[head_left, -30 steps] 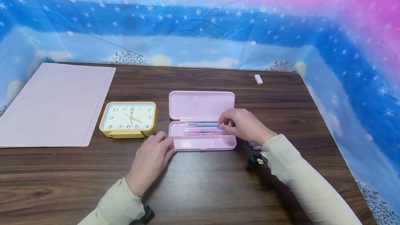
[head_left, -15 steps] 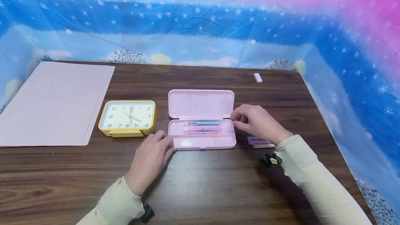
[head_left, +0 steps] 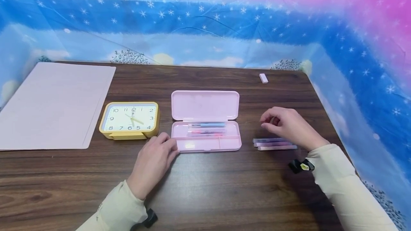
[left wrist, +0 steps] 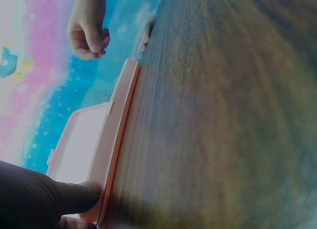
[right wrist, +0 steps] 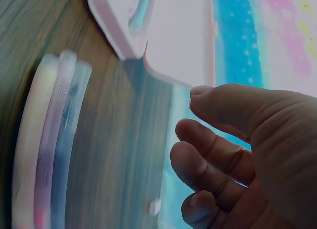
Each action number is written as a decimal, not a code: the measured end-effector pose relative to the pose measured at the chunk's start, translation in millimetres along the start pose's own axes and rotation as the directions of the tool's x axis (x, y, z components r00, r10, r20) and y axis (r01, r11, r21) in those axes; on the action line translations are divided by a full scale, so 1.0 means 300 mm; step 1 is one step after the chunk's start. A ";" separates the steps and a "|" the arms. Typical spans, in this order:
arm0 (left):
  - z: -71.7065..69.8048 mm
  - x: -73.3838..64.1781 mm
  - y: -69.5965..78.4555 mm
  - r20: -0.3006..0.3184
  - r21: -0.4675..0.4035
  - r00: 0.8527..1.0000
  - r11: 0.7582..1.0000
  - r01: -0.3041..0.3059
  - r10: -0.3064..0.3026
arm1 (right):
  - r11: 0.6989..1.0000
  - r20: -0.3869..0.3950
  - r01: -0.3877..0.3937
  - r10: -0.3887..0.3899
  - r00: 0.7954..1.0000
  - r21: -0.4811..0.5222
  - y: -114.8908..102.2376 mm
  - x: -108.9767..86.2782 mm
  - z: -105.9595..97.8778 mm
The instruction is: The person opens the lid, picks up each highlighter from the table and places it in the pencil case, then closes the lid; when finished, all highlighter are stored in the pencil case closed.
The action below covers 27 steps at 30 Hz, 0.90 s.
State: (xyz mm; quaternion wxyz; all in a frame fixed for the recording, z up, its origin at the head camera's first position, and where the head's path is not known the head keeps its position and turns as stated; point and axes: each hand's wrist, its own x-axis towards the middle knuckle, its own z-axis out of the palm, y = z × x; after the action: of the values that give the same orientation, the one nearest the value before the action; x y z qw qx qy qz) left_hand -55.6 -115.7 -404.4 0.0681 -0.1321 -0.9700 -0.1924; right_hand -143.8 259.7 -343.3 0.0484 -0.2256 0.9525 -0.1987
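Note:
A pink pencil case (head_left: 229, 144) lies with its lid (head_left: 205, 105) folded back. In its rear compartment lie a blue pen (head_left: 213, 125) and pens with pink parts (head_left: 205, 132); the front compartments hold nothing visible. My left hand (head_left: 154, 163) holds the case by its front left corner, the thumb (left wrist: 79, 197) against the front wall in the left wrist view. To the right of the case, my right hand (head_left: 290, 126) hovers with loosely bent fingers and nothing between them. Just below it on the table lie three pens (head_left: 273, 144) side by side, in purple and pale pink tones.
A yellow alarm clock (head_left: 130, 120) stands left of the case, close to my left hand. Farther left is a large pale pink board (head_left: 57, 106). A small white-pink eraser (head_left: 263, 78) lies at the back right of the wooden table (head_left: 205, 195). A printed curtain (head_left: 192, 20) surrounds the table.
My right hand has drawn back from the pencil case toward the right, leaving the pens inside it. The three pens on the table have come into full sight. My left hand stays at the corner.

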 end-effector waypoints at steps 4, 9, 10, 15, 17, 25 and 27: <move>0.000 0.002 0.002 -0.002 -0.001 1.000 1.000 -0.003 0.003 | 1.000 0.008 -0.030 0.030 1.000 -0.009 0.044 -0.040 -0.021; 0.002 0.003 0.002 0.006 0.000 1.000 1.000 0.001 -0.001 | 0.998 0.023 -0.067 0.067 0.997 -0.004 0.105 -0.090 -0.035; 0.002 0.003 0.002 0.008 0.000 1.000 1.000 0.004 -0.004 | 0.997 0.024 -0.072 0.072 0.997 -0.001 0.118 -0.099 -0.035; 0.002 0.003 -0.001 0.003 0.002 1.000 1.000 0.003 -0.003 | 0.994 0.017 -0.106 0.106 0.994 -0.001 0.181 -0.131 -0.030; 0.003 0.004 -0.002 0.000 0.002 1.000 1.000 -0.002 0.002 | 0.992 0.020 -0.124 0.124 0.992 0.000 0.201 -0.141 -0.028; 0.003 0.006 -0.001 0.020 -0.003 1.000 1.000 0.011 -0.010 | 0.990 0.074 -0.138 0.137 0.988 0.015 0.263 -0.161 -0.001; 0.003 0.007 -0.001 0.032 -0.002 0.999 1.000 0.018 -0.018 | 0.991 0.090 -0.135 0.133 0.987 0.016 0.271 -0.161 0.006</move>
State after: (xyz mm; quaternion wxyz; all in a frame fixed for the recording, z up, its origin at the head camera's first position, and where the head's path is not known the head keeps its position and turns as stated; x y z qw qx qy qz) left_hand -57.8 -115.1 -404.8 0.0507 -0.1265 -0.9719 -0.1918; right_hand -133.8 347.4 -377.3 0.1062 -0.1691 0.9602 -0.1954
